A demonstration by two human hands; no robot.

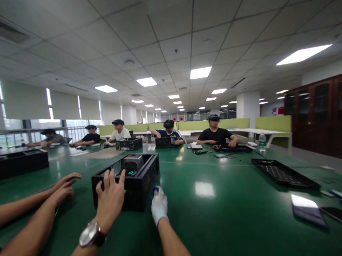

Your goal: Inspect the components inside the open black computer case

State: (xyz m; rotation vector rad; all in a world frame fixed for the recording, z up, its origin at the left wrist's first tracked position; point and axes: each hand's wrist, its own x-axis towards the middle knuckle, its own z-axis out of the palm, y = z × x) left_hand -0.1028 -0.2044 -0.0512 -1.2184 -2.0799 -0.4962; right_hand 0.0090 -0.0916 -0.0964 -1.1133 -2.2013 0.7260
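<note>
An open black computer case (140, 185) lies on the green table (225, 218) in front of me, with a grey power supply (132, 161) inside it. My left hand (110, 198), with a watch on its wrist, rests on the case's near edge with the fingers spread and stretched out. My right hand (159, 206) wears a white glove and is closed round a small blue-handled tool (156, 190), whose tip is at the case's near right corner.
A co-worker's two bare hands (63, 187) lie flat on the table left of the case. A black panel (284, 172) and a phone (307, 210) lie to the right. Another black case (16, 163) stands far left. Several people work at the table's far side.
</note>
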